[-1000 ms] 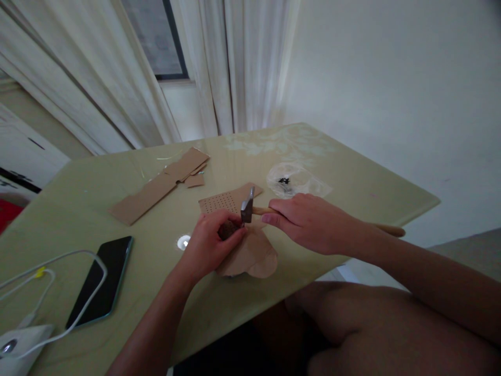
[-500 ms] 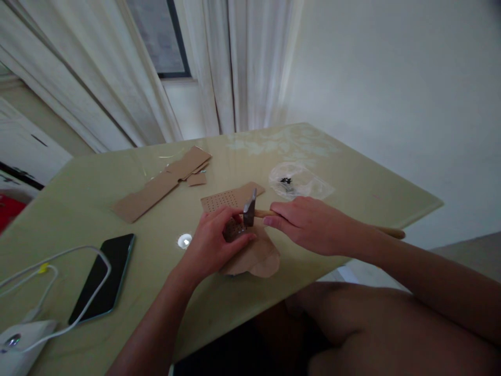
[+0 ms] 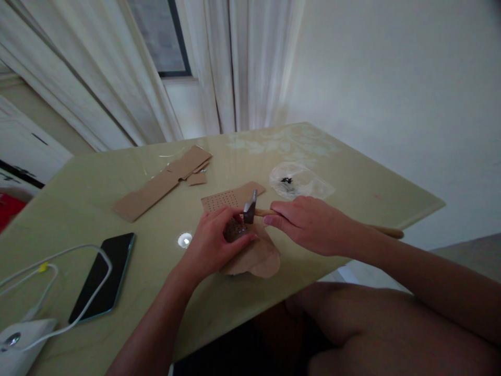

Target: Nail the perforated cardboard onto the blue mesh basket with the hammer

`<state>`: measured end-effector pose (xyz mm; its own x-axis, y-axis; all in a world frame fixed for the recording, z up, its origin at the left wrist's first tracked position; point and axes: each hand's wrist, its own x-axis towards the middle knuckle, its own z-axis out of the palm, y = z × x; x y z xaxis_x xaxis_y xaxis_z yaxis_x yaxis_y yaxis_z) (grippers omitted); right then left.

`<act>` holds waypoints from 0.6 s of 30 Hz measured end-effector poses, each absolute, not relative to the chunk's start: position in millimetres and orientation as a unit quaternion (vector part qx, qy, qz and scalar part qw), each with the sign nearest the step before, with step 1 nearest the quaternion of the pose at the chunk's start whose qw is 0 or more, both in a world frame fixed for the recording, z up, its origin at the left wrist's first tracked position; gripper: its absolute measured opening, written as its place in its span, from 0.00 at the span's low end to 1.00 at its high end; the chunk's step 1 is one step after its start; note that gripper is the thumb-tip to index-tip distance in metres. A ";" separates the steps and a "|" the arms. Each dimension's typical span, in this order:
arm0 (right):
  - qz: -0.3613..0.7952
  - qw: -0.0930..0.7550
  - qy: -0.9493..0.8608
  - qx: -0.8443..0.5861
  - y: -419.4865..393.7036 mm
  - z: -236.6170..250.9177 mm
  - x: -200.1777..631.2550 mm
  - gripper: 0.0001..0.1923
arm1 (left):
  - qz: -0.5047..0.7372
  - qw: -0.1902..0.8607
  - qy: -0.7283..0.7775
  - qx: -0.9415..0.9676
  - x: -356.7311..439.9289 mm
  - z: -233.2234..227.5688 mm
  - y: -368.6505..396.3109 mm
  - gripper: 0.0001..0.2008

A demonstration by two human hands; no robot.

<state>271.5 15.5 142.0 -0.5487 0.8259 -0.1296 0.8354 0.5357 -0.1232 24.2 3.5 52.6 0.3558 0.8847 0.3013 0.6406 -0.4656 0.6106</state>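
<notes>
L thumb [image 3: 245, 242] has dropped away from the L fingertips vs 1 s ago, when they were nearly pinched by the hammer head; camera view shifted a touch too. Vs 0.5 s ago, approx no change. On head cam I've got L hand [image 3: 207, 236] spread wide over the wavy-edged brown sheet [image 3: 263, 257], dotted surface showing in the thumb/finger gap. R hand [image 3: 303, 222] wrapped tight on hammer [image 3: 249, 210], gripping well up the wooden handle, butt end sticking out past the forearm. Head sits right by L fingertips, above the sheet; can't tell if it's in contact. Sheet's near the front edge of the table [image 3: 364, 193]. Dotted brown card [image 3: 222, 200] just beyond L hand; can't tell if it's joined to the sheet. Clear bag [image 3: 309, 181] w/ small black bits [image 3: 287, 180] beyond R hand. Cardboard strip [image 3: 160, 189] far L, phone [image 3: 104, 279] near L, white cable [image 3: 102, 253] looped over it.
</notes>
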 end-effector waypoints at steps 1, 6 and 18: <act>-0.086 0.022 0.872 0.481 15.1 142.4 271.2 0.26 | 0.308 0.197 0.478 0.799 24.4 52.7 3.6 0.18; -0.095 0.038 0.877 0.469 15.5 138.2 270.2 0.26 | 0.310 0.196 0.473 0.801 24.9 53.6 3.6 0.19; -0.082 0.026 0.884 0.460 15.3 134.4 270.1 0.25 | 0.302 0.197 0.474 0.803 25.5 54.1 3.1 0.19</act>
<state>270.1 15.3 134.4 -0.5763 0.8082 -0.1212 0.8167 0.5642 -0.1212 25.5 3.1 54.1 0.3681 0.8806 0.2986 0.6432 -0.4730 0.6021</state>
